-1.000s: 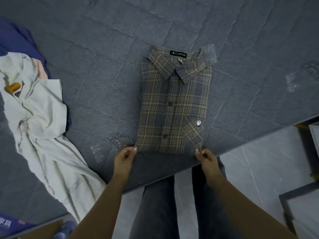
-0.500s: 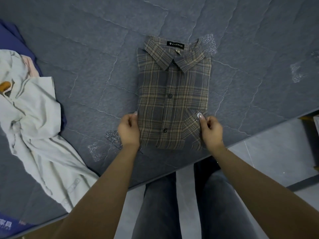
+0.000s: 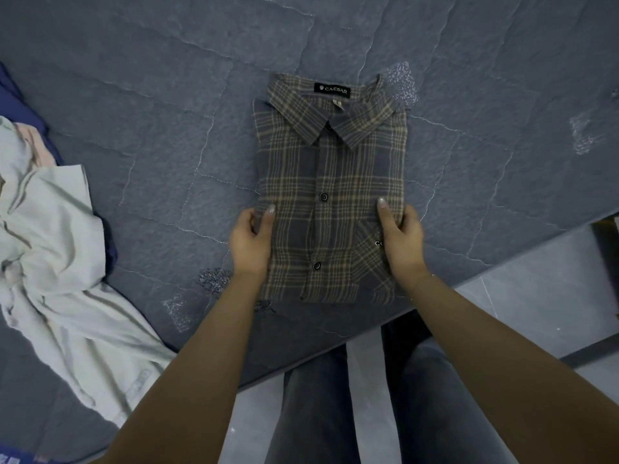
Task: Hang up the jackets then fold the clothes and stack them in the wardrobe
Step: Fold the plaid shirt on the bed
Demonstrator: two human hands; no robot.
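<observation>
On the grey quilted bed (image 3: 140, 105), a folded plaid shirt (image 3: 330, 195) lies collar away from the person, its sides now clasped by both hands, which a second ago pinched its near hem. The left hand (image 3: 251, 241) and right hand (image 3: 398, 237) curl round the edges, thumbs on top, apparently ready to lift it toward the wardrobe. A crumpled pale garment (image 3: 57, 249) waits well left of the left hand.

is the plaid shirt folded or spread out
Folded: the plaid shirt is a compact buttoned rectangle, collar on top, no sleeves showing, on the bed.
</observation>
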